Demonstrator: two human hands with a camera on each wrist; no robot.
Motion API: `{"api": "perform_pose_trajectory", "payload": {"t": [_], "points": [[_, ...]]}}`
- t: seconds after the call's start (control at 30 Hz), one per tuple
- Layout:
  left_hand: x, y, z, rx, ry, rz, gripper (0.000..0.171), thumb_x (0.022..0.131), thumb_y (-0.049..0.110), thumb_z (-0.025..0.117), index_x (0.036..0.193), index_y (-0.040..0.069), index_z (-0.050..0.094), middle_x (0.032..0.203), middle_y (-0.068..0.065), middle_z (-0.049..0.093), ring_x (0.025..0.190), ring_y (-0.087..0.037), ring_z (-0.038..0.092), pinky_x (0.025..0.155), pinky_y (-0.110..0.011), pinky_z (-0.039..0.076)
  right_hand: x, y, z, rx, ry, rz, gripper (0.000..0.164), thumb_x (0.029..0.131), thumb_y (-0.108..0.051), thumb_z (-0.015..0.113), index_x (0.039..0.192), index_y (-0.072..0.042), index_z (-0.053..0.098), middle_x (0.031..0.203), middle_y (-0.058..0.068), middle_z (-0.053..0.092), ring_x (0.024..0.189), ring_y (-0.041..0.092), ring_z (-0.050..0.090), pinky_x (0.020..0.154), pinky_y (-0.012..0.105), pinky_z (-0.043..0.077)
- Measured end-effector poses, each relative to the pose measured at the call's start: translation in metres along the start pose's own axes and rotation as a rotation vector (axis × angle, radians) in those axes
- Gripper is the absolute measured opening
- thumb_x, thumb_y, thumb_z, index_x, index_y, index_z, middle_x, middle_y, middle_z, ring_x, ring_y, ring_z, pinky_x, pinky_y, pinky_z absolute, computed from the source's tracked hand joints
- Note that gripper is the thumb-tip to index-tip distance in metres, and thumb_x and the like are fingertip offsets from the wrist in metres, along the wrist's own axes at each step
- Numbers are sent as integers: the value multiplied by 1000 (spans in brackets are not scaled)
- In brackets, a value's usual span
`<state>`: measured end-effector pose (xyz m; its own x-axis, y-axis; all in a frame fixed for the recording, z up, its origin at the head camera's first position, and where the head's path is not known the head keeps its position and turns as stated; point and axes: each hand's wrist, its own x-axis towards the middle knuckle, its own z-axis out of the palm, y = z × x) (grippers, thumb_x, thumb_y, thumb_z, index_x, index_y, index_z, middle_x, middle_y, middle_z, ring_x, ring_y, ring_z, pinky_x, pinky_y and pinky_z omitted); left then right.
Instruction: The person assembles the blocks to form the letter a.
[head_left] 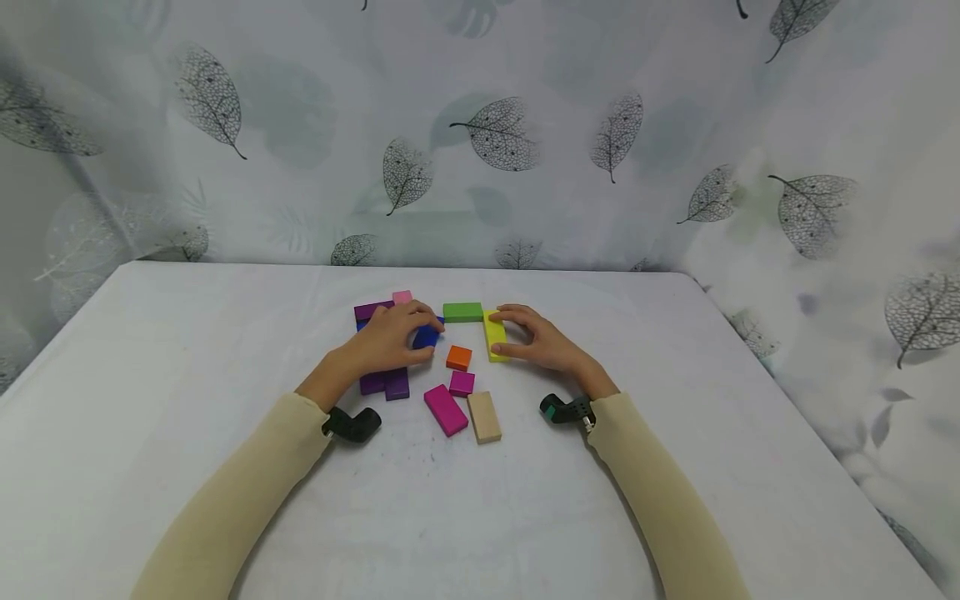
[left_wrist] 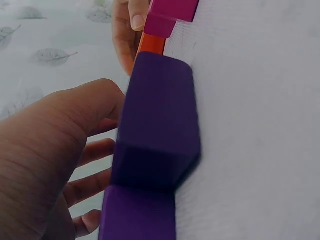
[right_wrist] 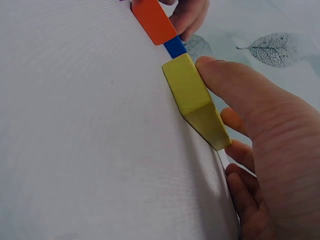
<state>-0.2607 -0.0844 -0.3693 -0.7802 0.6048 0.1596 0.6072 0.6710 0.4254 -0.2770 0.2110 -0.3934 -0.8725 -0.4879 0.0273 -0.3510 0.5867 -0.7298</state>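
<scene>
My left hand (head_left: 392,336) reaches over the blocks at the left of the cluster, its thumb and fingers curled about a blue block (head_left: 425,336). In the left wrist view, dark purple blocks (left_wrist: 157,107) stand in front and hide that grip. My right hand (head_left: 543,340) holds a yellow block (head_left: 494,337), with a finger near its far end and the thumb near its close end. The right wrist view shows the thumb against a corner of the yellow block (right_wrist: 187,85). Beyond it, a green block (head_left: 462,312) lies between the two hands.
An orange block (head_left: 459,358), a small magenta block (head_left: 462,383), a longer magenta one (head_left: 446,410) and a beige block (head_left: 484,417) lie nearer me. Purple blocks (head_left: 397,384) and a pink block (head_left: 402,297) border my left hand. A leaf-patterned curtain (head_left: 300,167) hangs behind the white table (head_left: 225,350).
</scene>
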Motion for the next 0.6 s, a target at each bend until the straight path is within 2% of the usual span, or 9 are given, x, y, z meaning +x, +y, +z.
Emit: {"api": "perform_pose_trajectory", "payload": {"t": [0.27, 0.6], "points": [[0, -2, -3, -3, -1, -11, 34, 86, 20, 65, 118, 11, 67, 132, -13, 55, 124, -30, 51, 96, -55, 36, 1, 1, 0, 11, 4, -9, 57, 88, -24, 73, 140, -13, 52, 155, 10, 33, 146, 30, 22, 116, 56, 16], [-1, -7, -4, -2, 0, -42, 32, 86, 17, 61, 117, 12, 67, 133, -13, 55, 126, -31, 50, 101, -60, 31, -1, -6, 1, 14, 9, -2, 59, 89, -17, 72, 141, -4, 48, 156, 16, 30, 147, 34, 19, 117, 56, 14]]}}
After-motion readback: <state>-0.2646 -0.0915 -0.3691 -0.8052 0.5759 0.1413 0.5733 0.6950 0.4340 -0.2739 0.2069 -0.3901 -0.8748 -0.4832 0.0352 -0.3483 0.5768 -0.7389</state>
